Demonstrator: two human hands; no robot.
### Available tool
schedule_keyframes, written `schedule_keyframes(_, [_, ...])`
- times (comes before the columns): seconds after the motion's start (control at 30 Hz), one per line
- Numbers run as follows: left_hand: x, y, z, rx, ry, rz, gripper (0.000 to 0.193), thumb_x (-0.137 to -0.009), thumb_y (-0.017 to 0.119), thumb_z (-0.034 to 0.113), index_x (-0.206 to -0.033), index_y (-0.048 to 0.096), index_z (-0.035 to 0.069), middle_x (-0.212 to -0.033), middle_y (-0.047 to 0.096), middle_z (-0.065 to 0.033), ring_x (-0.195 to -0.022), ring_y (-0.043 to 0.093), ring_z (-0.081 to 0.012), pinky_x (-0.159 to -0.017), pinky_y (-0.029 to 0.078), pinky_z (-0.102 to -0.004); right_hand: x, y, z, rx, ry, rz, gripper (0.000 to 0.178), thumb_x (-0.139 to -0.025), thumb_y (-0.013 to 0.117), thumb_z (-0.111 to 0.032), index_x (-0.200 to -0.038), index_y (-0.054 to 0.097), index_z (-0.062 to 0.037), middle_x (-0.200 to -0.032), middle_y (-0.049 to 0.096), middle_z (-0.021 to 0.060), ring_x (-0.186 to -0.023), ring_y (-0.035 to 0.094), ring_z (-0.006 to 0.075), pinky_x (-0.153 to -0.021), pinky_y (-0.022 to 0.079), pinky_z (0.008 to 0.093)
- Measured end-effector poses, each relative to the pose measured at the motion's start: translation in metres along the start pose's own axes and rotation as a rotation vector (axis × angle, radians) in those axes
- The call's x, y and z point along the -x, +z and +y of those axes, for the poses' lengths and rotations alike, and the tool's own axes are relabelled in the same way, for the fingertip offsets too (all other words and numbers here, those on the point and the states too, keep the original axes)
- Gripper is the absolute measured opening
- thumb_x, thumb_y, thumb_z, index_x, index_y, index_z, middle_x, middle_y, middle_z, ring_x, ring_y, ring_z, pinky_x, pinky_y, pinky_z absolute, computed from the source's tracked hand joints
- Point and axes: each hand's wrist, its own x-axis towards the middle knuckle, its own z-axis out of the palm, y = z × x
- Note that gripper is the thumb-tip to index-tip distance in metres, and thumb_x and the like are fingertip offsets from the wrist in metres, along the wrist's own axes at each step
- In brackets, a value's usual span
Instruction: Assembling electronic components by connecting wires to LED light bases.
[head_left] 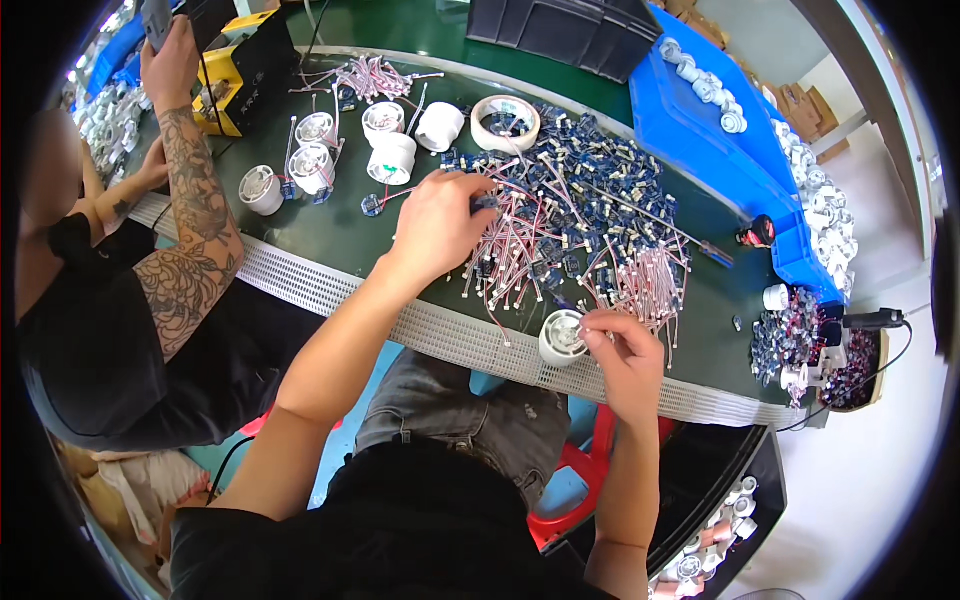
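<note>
My left hand (437, 222) reaches over the dark green table (330, 225) into a heap of small blue circuit boards with red-and-white wires (580, 215); its fingers pinch one of the boards at the heap's left edge. My right hand (622, 345) is near the table's front edge, its fingers closed on a round white plastic housing (560, 338) and touching a thin wire at its top. A bundle of loose red-and-white wires (650, 275) lies just beyond my right hand.
Several white round housings (390, 155) and a tape roll (505, 122) stand at the back. A blue tray (720, 140) of white parts is on the right. A tattooed co-worker's arm (195, 200) is at left. A ribbed white strip (450, 335) edges the table.
</note>
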Motion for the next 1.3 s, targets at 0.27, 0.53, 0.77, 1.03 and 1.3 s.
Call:
schedule_keyframes(0.27, [0.028,-0.047,0.001,0.63,-0.33,0.054,0.015,-0.085,0.07,0.001,-0.1,0.07,-0.002,-0.086,0.069,-0.0032,-0.076,0.06,-0.0058,-0.069,0.048,-0.0207,0.003,0.004,0.015,-0.16,0.144,0.094,0.021,-0.084,0.069,0.003,-0.105,0.069,0.0039,-0.102,0.069,0.0097,-0.096,0.062,0.014,-0.085,0.048,0.0261])
schedule_keyframes(0.53, [0.065,-0.061,0.037,0.22,0.37,0.114,0.021,-0.069,0.072,-0.009,-0.086,0.068,0.002,-0.087,0.066,-0.0093,-0.081,0.066,-0.0239,-0.072,0.054,-0.0323,0.004,0.011,0.017,0.08,-0.055,0.07,0.02,-0.084,0.069,0.0,-0.104,0.069,0.0018,-0.096,0.069,0.0094,-0.087,0.064,0.0152,-0.08,0.05,0.0278])
schedule_keyframes(0.77, [0.108,-0.052,0.046,0.843,-0.072,-0.036,0.019,-0.08,0.071,-0.009,-0.097,0.068,-0.002,-0.092,0.068,-0.0094,-0.081,0.067,-0.0175,-0.07,0.054,-0.0284,0.007,0.02,0.014,0.102,-0.015,0.2,0.016,-0.082,0.07,-0.001,-0.097,0.07,0.0005,-0.094,0.07,0.0108,-0.088,0.065,0.0181,-0.08,0.05,0.0292])
schedule_keyframes(1.03, [0.095,-0.008,0.034,1.128,-0.501,-0.499,0.018,-0.089,0.066,0.0,-0.107,0.066,-0.005,-0.092,0.068,-0.0077,-0.084,0.066,-0.0123,-0.075,0.056,-0.0263,0.006,0.025,0.004,0.779,-0.48,0.188,0.011,-0.079,0.071,-0.003,-0.09,0.069,-0.0021,-0.085,0.065,0.01,-0.09,0.062,0.0287,-0.081,0.051,0.0398])
schedule_keyframes(1.3, [0.092,0.015,0.042,1.096,-0.451,-0.542,0.013,-0.088,0.067,0.0,-0.101,0.066,-0.003,-0.09,0.068,-0.0053,-0.086,0.065,-0.0101,-0.079,0.054,-0.0243,0.002,0.009,-0.007,0.629,-0.436,0.074,0.011,-0.075,0.075,-0.005,-0.085,0.07,-0.0055,-0.089,0.065,0.0079,-0.09,0.062,0.0276,-0.08,0.051,0.0374])
